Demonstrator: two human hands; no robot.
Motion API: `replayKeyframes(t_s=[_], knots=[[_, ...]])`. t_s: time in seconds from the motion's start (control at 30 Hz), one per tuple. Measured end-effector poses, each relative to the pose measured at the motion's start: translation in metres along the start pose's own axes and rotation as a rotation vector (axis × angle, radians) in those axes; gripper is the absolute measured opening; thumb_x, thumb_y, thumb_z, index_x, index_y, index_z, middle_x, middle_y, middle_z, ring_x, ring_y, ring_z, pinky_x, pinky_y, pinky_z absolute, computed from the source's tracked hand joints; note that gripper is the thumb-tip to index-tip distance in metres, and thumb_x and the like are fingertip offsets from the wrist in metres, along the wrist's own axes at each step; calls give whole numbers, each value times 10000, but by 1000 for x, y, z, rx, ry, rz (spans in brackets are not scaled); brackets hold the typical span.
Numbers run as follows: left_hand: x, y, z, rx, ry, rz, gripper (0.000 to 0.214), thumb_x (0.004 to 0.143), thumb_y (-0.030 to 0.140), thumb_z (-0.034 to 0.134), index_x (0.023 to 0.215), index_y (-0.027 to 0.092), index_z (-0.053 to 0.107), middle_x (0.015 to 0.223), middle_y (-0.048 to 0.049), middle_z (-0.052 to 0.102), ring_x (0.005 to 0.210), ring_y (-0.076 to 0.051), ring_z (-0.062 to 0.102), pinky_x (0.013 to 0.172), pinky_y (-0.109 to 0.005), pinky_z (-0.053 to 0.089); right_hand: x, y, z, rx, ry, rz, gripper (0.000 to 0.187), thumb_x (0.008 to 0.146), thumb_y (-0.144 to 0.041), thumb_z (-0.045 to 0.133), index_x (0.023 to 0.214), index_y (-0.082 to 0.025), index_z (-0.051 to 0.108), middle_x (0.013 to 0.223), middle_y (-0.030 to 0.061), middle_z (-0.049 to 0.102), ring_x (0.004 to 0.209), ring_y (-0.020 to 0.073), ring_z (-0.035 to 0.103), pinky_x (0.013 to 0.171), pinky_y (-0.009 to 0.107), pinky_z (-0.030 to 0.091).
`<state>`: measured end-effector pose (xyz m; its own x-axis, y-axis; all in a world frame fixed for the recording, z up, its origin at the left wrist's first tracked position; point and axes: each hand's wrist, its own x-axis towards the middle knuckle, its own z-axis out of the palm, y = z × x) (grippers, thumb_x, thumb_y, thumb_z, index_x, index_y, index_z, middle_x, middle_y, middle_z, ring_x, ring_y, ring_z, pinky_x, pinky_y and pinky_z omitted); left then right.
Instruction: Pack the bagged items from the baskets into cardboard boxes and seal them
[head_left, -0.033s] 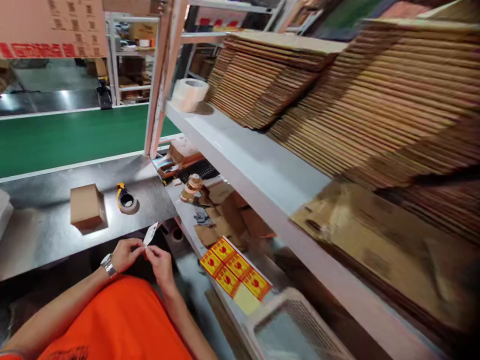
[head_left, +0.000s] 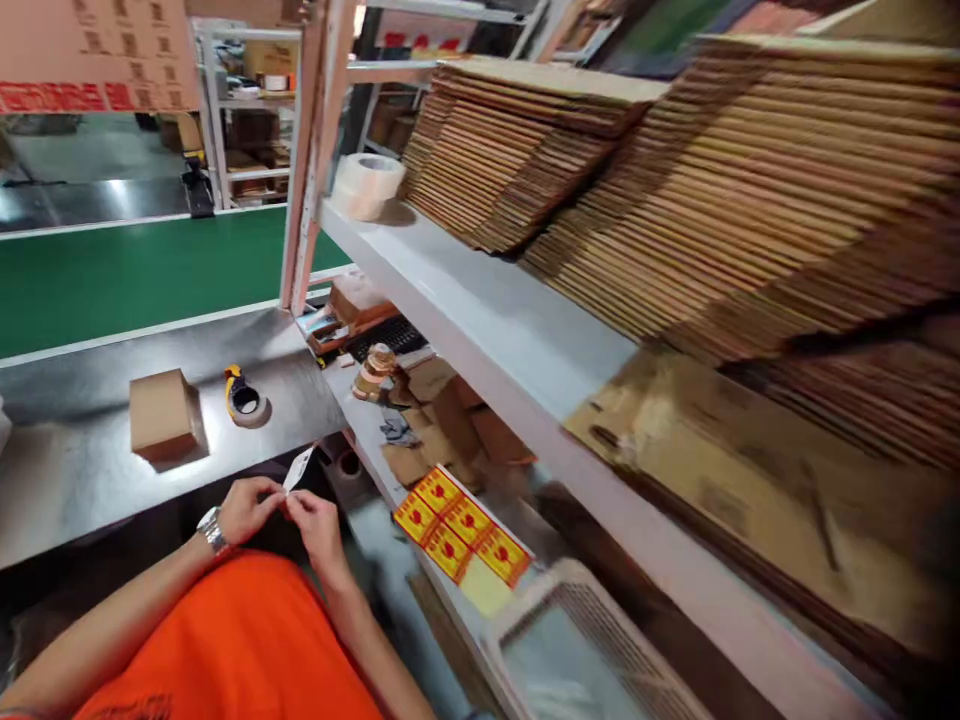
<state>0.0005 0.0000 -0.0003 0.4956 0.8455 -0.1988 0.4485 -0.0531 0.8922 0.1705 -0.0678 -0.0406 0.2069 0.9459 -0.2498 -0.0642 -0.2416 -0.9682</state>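
Both hands are held close together just below the near edge of the dark worktable (head_left: 75, 480), above my orange shirt. My left hand (head_left: 251, 508), with a metal wristwatch, and my right hand (head_left: 319, 525) pinch a small white label (head_left: 298, 468) between their fingertips. The label sticks up and to the right from the fingers. On the table beyond the hands stand a small closed cardboard box (head_left: 159, 412) and a tape roll with a yellow cutter (head_left: 244, 400).
A sheet of yellow-and-red stickers (head_left: 461, 530) lies on the lower shelf to the right, among cardboard scraps. A white shelf (head_left: 480, 310) above carries stacks of flat cardboard (head_left: 675, 180) and a tape roll (head_left: 367, 185). A green conveyor belt (head_left: 135, 270) runs behind the table. A white basket (head_left: 585, 640) sits at the lower right.
The scene has slid slightly left and down in the view. Both hands stay pinched on the white label in nearly the same pose.
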Motion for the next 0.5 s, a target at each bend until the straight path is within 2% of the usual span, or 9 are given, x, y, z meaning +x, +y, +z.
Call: replayKeyframes(t_s=[0.1,0.2,0.37,0.43,0.5], knots=[[3,0,1,-16,-93,-31,464,961,615,631,880,214,851,924,-97,885,870,-271,792,882,-368,593,-11,0,-5,43,18,27,422,856,-633,805,801,-221,878,781,39,814,742,207,682,749,337,541],[10,3,4,-88,-196,-39,492,926,676,690,902,213,856,948,-99,888,885,-281,795,889,-367,607,-18,0,-9,136,48,73,466,833,-688,821,803,-227,878,748,29,797,700,204,673,747,359,559],[27,10,11,-95,-288,-99,478,781,702,846,755,226,834,862,-88,867,874,-303,777,887,-371,609,-29,1,-14,191,153,75,401,846,-621,836,808,-226,886,749,52,803,669,203,677,751,395,571],[31,12,17,-210,-312,-163,476,714,674,923,719,213,806,810,-75,836,831,-281,755,840,-355,612,-34,3,-18,277,146,87,365,847,-593,843,808,-232,882,765,71,811,674,213,709,770,413,606],[33,13,23,-444,-352,-290,492,668,647,979,746,197,798,790,-59,809,782,-248,736,786,-337,615,-41,8,-30,338,249,75,382,831,-616,834,769,-240,857,725,88,793,648,239,728,729,438,639]])
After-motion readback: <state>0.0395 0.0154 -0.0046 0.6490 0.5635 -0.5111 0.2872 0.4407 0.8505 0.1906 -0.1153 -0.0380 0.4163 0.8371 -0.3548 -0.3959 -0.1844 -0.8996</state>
